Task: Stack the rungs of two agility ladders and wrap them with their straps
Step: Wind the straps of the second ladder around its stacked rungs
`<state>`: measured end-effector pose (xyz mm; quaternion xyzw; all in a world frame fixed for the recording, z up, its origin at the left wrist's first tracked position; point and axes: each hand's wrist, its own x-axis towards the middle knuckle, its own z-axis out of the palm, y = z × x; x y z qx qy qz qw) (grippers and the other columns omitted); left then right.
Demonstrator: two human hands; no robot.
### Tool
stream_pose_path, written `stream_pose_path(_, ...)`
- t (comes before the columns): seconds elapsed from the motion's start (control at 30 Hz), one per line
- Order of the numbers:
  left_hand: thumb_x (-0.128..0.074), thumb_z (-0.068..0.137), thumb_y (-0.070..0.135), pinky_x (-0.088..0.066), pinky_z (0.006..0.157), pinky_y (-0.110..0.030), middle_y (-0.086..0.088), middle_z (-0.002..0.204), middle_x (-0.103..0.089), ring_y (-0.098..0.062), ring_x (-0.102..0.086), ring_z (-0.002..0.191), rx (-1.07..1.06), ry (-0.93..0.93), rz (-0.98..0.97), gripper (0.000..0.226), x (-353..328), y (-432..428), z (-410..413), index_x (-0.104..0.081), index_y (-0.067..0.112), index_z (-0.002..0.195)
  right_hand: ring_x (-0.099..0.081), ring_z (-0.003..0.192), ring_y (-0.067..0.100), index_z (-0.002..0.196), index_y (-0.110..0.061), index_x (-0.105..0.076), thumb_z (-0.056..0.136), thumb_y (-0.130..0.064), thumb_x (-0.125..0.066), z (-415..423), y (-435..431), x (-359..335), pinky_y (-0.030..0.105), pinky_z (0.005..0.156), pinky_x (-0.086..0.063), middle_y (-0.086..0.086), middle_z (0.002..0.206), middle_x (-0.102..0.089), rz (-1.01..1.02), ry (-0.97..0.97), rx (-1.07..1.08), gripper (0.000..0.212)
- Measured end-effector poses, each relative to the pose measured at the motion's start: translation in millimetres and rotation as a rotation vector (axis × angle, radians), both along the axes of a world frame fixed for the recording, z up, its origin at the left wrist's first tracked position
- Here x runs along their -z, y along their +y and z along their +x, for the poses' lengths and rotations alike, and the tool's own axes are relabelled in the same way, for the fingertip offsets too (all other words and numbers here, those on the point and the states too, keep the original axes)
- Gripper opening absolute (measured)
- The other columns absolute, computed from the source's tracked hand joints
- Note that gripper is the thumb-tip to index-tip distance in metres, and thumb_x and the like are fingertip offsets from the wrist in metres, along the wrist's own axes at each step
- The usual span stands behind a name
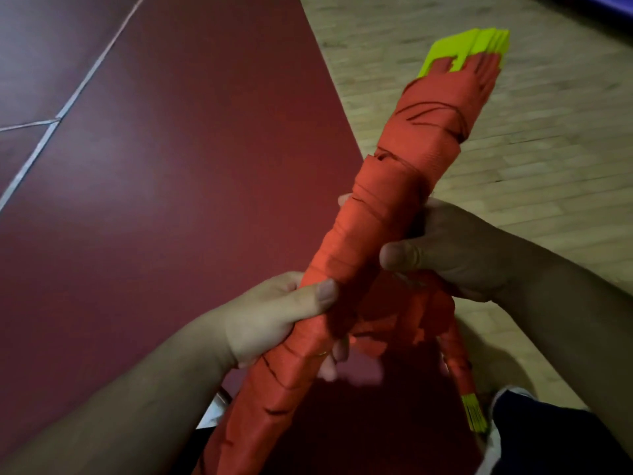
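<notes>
Seemingly late in the wrapping. Low centre: gripping the strap-wrapped bundle (387,207) with the left hand (270,320) — clasping it just above with the right hand (462,255), loose strap (421,313) bunched beneath. Upper right, farther off: green rung ends (479,42). Next, likely: draw slack taut, tuck.

In both hands, slanting from near left up to far right: wrapped rung bundle (394,207). Around its lower part, left hand (274,317); higher, from right side, right hand (455,252). Below right hand: second bundle (459,368). Underneath all, mat (171,200) at left, wooden floor (513,132) at right.
</notes>
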<state>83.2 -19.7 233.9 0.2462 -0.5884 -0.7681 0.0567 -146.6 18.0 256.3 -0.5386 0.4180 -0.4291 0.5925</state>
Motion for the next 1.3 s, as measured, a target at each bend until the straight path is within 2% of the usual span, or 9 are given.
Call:
stream_pose_path(0.07, -0.073, 0.058, 0.078, -0.054, 0.061, -0.03, -0.016, 0.072, -0.07, -0.025, -0.067, 0.06, 0.011, -0.018, 0.023, 0.077, 0, -1, 1, -0.071, 0.006, 0.085, -0.06, 0.055, 0.001, 0.083, -0.021, -0.078, 0.058, -0.035, -0.091, 4, 2, 1, 0.014, 0.053, -0.047, -0.008, 0.064, -0.066, -0.009, -0.027, 0.012, 0.032)
stream_pose_path(0.13, -0.077, 0.054, 0.076, -0.056, 0.062, -0.033, -0.022, 0.078, -0.067, -0.027, -0.067, 0.064, -0.092, -0.042, 0.007, 0.093, 3, -2, 1, -0.064, -0.003, 0.101, -0.05, 0.055, 0.018, 0.079, -0.015, -0.074, 0.052, -0.047, -0.094, 8, 1, 3, 0.028, 0.052, -0.041, 0.008, 0.065, -0.056, 0.032, -0.011, 0.1, 0.046)
stream_pose_path(0.23, -0.085, 0.062, 0.051, -0.055, 0.074, -0.047, -0.01, 0.094, -0.066, -0.023, -0.064, 0.082, -0.213, -0.083, -0.218, 0.081, 8, -5, -1, -0.054, 0.007, 0.122, -0.043, 0.048, 0.016, 0.078, -0.018, -0.071, 0.062, -0.038, -0.086, 17, 0, 2, 0.03, 0.047, -0.032, 0.004, 0.06, -0.051, 0.08, -0.052, 0.263, 0.03)
stream_pose_path(0.37, -0.083, 0.059, 0.048, -0.053, 0.077, -0.026, 0.018, 0.099, -0.068, 0.0, -0.066, 0.087, -0.321, -0.381, -0.684, 0.065, 15, -5, -5, -0.051, 0.039, 0.115, -0.033, 0.039, 0.009, 0.078, -0.011, -0.06, 0.065, -0.043, -0.081, 24, -5, 1, 0.025, 0.039, -0.027, -0.004, 0.049, -0.043, 0.128, -0.056, 0.457, 0.04)
stream_pose_path(0.6, -0.049, 0.055, 0.059, -0.036, 0.053, -0.017, 0.018, 0.075, -0.062, 0.003, -0.057, 0.068, -0.47, -0.51, -0.931, 0.051, 19, 1, -13, -0.044, 0.045, 0.103, -0.031, 0.044, 0.01, 0.07, -0.016, -0.053, 0.085, -0.035, -0.073, 22, -10, 1, 0.024, 0.04, -0.025, -0.002, 0.053, -0.04, 0.246, -0.149, 0.597, 0.031)
stream_pose_path(0.8, -0.073, 0.062, 0.059, -0.039, 0.053, -0.012, 0.021, 0.072, -0.064, 0.006, -0.057, 0.061, -0.427, -0.452, -0.88, 0.036, 15, -11, -6, -0.057, 0.036, 0.085, -0.055, 0.043, 0.0, 0.103, -0.002, -0.057, 0.074, -0.019, -0.071, 14, -8, -3, 0.012, 0.044, -0.043, -0.01, 0.052, -0.061, 0.031, -0.093, 0.338, 0.036)
stream_pose_path(0.97, -0.076, 0.077, 0.035, -0.05, 0.064, -0.027, 0.001, 0.073, -0.068, -0.009, -0.058, 0.069, -0.224, -0.196, -0.453, 0.024, 3, -20, 9, -0.068, 0.013, 0.084, -0.066, 0.062, 0.012, 0.107, -0.003, -0.065, 0.073, -0.027, -0.072, 0, -8, -1, 0.021, 0.058, -0.052, 0.004, 0.067, -0.07, 0.011, 0.164, 0.276, 0.043)
stream_pose_path(1.17, -0.066, 0.083, 0.029, -0.044, 0.063, -0.022, 0.003, 0.075, -0.057, -0.008, -0.052, 0.071, -0.203, -0.128, -0.378, 0.019, -2, -20, 16, -0.06, 0.011, 0.084, -0.056, 0.052, 0.011, 0.093, -0.009, -0.06, 0.097, -0.011, -0.057, 3, -8, 1, 0.018, 0.048, -0.044, -0.002, 0.057, -0.059, 0.042, 0.153, 0.235, 0.005)
stream_pose_path(1.3, -0.06, 0.086, 0.024, -0.045, 0.071, -0.031, -0.007, 0.081, -0.061, -0.018, -0.055, 0.075, -0.318, -0.049, -0.339, 0.02, 2, -16, 6, -0.061, 0.006, 0.094, -0.039, 0.043, 0.007, 0.086, -0.013, -0.059, 0.1, -0.018, -0.057, 6, -10, -1, 0.022, 0.046, -0.033, -0.002, 0.058, -0.051, 0.166, 0.13, 0.261, 0.015)
